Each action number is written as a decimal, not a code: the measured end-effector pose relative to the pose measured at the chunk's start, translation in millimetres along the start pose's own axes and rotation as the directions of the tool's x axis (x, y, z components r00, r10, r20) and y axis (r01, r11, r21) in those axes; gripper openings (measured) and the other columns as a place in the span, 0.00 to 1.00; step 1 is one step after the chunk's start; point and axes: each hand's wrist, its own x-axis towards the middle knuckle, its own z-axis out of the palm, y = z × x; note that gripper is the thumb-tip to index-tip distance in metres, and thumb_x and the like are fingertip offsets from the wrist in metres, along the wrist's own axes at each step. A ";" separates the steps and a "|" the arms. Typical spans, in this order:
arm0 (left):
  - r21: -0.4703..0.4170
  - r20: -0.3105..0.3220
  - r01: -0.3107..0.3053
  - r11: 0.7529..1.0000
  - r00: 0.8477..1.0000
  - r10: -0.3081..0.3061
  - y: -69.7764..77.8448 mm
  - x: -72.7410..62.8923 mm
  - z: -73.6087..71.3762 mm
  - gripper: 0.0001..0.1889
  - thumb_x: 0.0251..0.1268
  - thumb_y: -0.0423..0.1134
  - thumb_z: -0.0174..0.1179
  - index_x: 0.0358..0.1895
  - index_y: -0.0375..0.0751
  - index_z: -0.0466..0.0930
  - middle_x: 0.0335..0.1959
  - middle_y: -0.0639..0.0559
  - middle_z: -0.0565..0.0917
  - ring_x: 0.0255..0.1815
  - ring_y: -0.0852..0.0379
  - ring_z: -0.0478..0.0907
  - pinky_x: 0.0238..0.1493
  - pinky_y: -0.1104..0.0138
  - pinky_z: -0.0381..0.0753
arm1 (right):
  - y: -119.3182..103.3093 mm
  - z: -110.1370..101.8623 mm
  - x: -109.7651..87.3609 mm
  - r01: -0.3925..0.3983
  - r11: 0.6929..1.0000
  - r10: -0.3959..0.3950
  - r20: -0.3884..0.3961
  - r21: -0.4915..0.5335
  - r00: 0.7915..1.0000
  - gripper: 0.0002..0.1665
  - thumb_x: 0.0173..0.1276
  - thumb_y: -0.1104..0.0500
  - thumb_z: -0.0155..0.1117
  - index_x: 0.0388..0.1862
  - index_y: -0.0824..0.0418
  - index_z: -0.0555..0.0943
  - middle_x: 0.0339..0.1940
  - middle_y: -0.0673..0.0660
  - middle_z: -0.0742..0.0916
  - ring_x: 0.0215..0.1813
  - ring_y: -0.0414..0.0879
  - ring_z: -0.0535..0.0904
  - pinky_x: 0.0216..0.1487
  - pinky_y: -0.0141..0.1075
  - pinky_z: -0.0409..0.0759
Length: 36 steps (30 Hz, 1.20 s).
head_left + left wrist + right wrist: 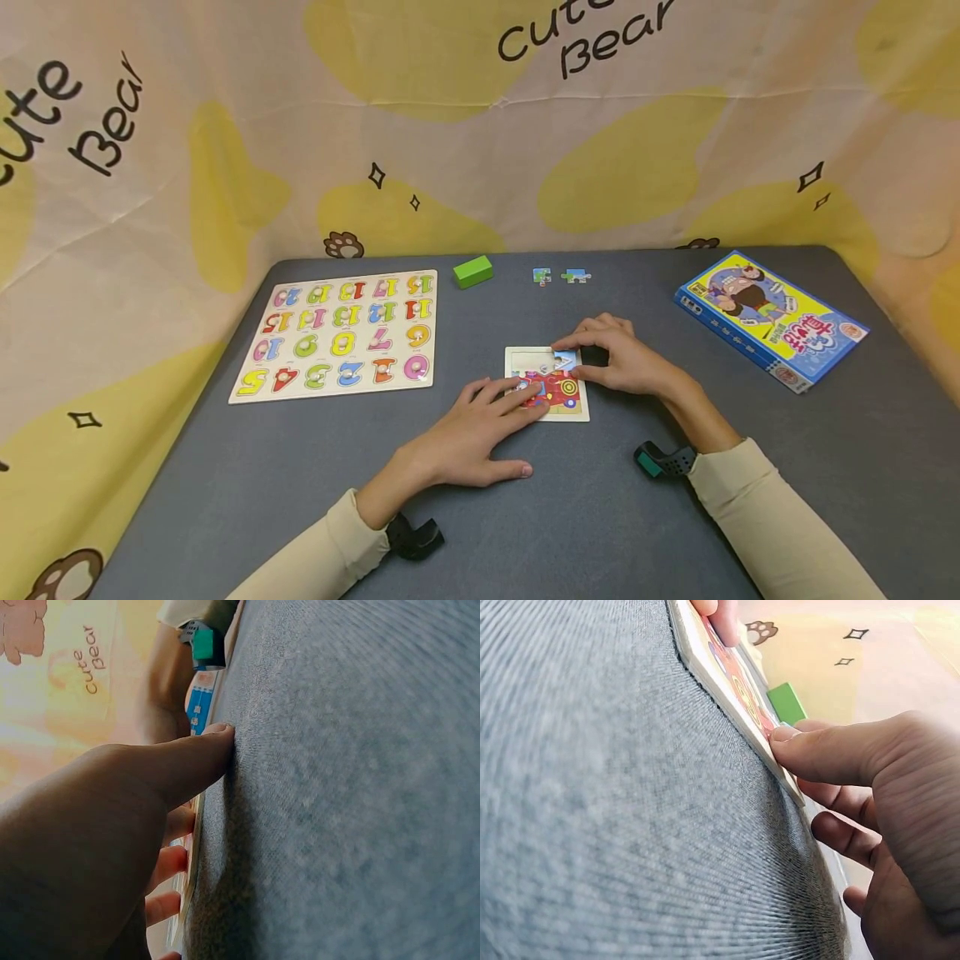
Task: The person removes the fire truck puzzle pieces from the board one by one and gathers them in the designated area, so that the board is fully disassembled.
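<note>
Clearly, the small puzzle board lies on the worktop between the two hands. Across its red picture rests the left hand, fingers straight and apart, covering part of it; the thumb touches the worktop. At the board's far right corner, the right hand has thumb and forefinger on opposite sides of a blue piece; whether they clamp it or merely press, I cannot tell. In the left wrist view, that hand's own thumb and palm hide nearly all of the board but a thin strip. Two loose pieces, too small to read, sit beyond the board, near a green block. A number board lies left, a box right. Lettering on the cloth is cut off above.
</note>
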 end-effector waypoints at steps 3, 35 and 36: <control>0.005 0.000 0.000 1.000 1.000 0.000 0.1 -0.3 -0.4 0.41 0.69 0.65 0.57 0.81 0.58 0.57 0.84 0.55 0.55 0.84 0.50 0.49 0.79 0.44 0.49 | -0.3 -0.2 0.1 0.003 1.000 -0.003 -0.002 -0.005 1.000 0.23 0.62 0.59 0.76 0.58 0.51 0.87 0.45 0.47 0.86 0.52 0.45 0.70 0.58 0.55 0.53; 0.005 -0.030 -0.023 1.000 0.999 0.023 3.1 -2.1 -1.9 0.40 0.69 0.63 0.59 0.80 0.55 0.60 0.83 0.53 0.57 0.83 0.48 0.52 0.77 0.42 0.53 | 41.6 -12.6 -6.8 -0.144 0.990 0.137 -0.302 -0.002 0.943 0.20 0.67 0.67 0.69 0.58 0.62 0.85 0.50 0.64 0.83 0.51 0.54 0.66 0.49 0.48 0.51; 0.005 -0.030 -0.023 1.000 0.999 0.023 3.1 -2.2 -1.9 0.40 0.69 0.63 0.59 0.80 0.55 0.60 0.83 0.53 0.57 0.83 0.48 0.52 0.77 0.42 0.53 | 42.8 -13.6 -6.1 -0.147 0.989 0.139 -0.299 -0.007 0.944 0.20 0.67 0.67 0.69 0.58 0.62 0.85 0.50 0.64 0.83 0.52 0.55 0.66 0.50 0.48 0.52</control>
